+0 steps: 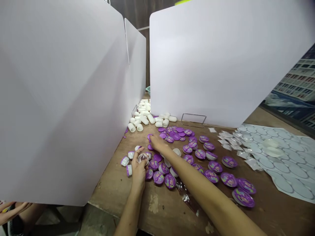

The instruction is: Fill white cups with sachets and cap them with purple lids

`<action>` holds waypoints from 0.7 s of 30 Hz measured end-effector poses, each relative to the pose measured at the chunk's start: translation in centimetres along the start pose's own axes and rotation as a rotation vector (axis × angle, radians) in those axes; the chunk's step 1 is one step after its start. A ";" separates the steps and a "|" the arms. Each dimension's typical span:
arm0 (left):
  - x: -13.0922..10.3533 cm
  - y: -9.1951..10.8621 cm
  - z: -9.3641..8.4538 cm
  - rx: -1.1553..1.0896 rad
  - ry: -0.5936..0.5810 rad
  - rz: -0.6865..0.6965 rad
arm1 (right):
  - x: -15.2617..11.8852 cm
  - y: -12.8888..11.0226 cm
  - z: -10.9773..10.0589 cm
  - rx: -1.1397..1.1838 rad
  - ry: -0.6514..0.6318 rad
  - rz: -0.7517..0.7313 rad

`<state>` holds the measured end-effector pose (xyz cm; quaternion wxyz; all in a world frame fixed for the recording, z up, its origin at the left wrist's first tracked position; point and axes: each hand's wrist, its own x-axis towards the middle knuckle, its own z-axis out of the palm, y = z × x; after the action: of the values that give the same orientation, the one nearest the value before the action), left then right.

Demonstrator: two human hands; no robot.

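My left hand [139, 167] is closed around a small white plastic cup [143, 159], its mouth facing up and something dark and shiny inside. Stretched across to the left, my right hand [157, 144] has its fingertips at a purple lid [149, 137]; they appear to pinch its edge. Another purple lid [150, 147] lies just below those fingers. Around my left hand are several white cups with purple lids [125, 161], some on their sides. More lidded cups with printed tops [158, 177] stand to the right of it, partly hidden by my right forearm.
White upright panels [209, 65] wall off the left and back. Stacked white cups [144, 120] and loose purple lids [176, 136] lie at the back. Small clear packets [231, 141] and a sheet with oval outlines [290, 160] are at right. Another person's hand [14, 209] shows at lower left.
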<state>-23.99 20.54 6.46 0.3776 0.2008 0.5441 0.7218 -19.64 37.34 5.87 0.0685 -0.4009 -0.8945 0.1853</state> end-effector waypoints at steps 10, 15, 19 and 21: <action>0.2 -0.7 1.2 -0.021 0.017 -0.067 | -1.1 3.5 -0.8 -0.060 -0.077 0.079; -0.2 -0.5 1.6 -0.017 -0.010 -0.070 | -1.6 2.4 -1.3 -0.121 -0.145 0.157; -0.7 -0.2 1.3 -0.067 -0.056 -0.079 | -1.7 1.7 -0.8 -0.123 -0.151 0.176; -0.8 -0.2 1.1 -0.093 -0.078 -0.074 | -1.9 1.7 -0.7 -0.107 -0.133 0.166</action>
<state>-22.63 20.69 6.77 0.4336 0.1909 0.5021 0.7235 -17.04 37.19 5.93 -0.0282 -0.4634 -0.8695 0.1684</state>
